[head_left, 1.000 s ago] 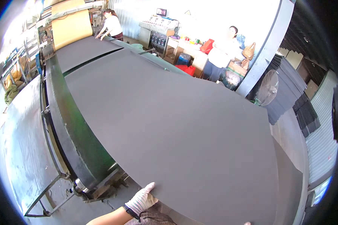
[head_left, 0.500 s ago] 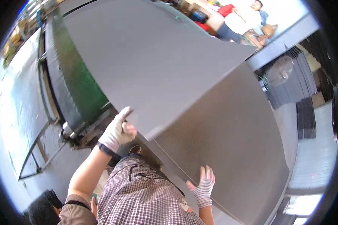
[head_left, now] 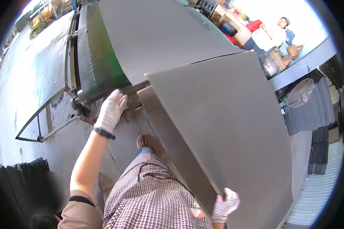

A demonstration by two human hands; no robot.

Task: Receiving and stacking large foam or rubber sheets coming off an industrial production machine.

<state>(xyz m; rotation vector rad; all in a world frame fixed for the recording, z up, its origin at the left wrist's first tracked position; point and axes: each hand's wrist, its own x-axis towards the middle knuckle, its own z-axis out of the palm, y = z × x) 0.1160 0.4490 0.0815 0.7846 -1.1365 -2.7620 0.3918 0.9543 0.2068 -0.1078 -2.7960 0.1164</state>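
Observation:
My left hand (head_left: 112, 110), in a pale glove with a black band at the wrist, hangs beside the end of a dark green conveyor belt (head_left: 103, 57). Its fingers are stretched out and hold nothing. A large flat grey sheet (head_left: 225, 122) lies over a waist-high stack (head_left: 172, 141), its near long edge facing me. At that edge, my right hand (head_left: 226, 206), in a striped glove, has its thumb by the rim and its bent fingers over the top. Another grey sheet (head_left: 160, 34) rests on the belt, its corner close to the first sheet's far corner.
A pale sloping panel on a metal frame (head_left: 46, 57) stands left of the belt. Dark sheets (head_left: 311, 107) hang at the right, near a clear plastic bag (head_left: 300, 93). A person (head_left: 269, 36) is at the back right; dark layered material (head_left: 25, 175) is at the lower left.
My left hand has let go of the grey sheet's corner and is now apart from it. The sheet has come down over the stack, and my right hand is now at its edge.

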